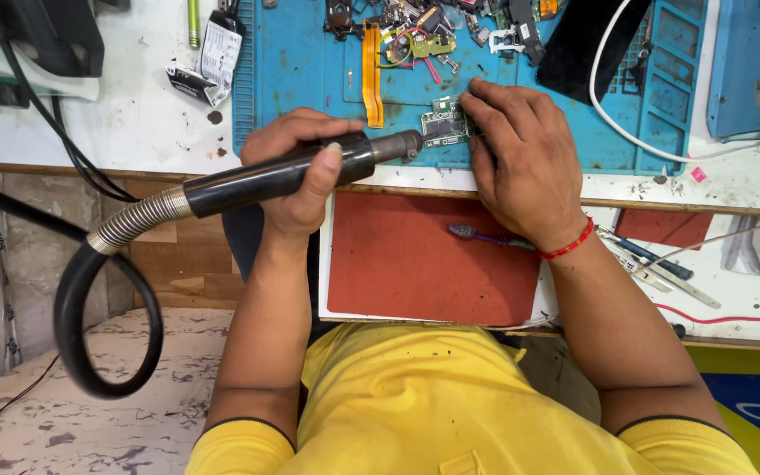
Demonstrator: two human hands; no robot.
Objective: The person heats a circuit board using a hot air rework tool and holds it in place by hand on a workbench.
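My left hand grips a black hot-air wand with a metal spring collar and a thick black hose looping down to the left. The wand's nozzle points right at a small green circuit board lying on the blue work mat. My right hand rests over the board's right side, its fingertips pressing on the board's edge. A red thread circles the right wrist.
Orange flex cables and several small phone parts lie at the mat's top. A white cable crosses the mat's right side. A red pad holds a purple toothbrush. Tweezers and screwdrivers lie at the right.
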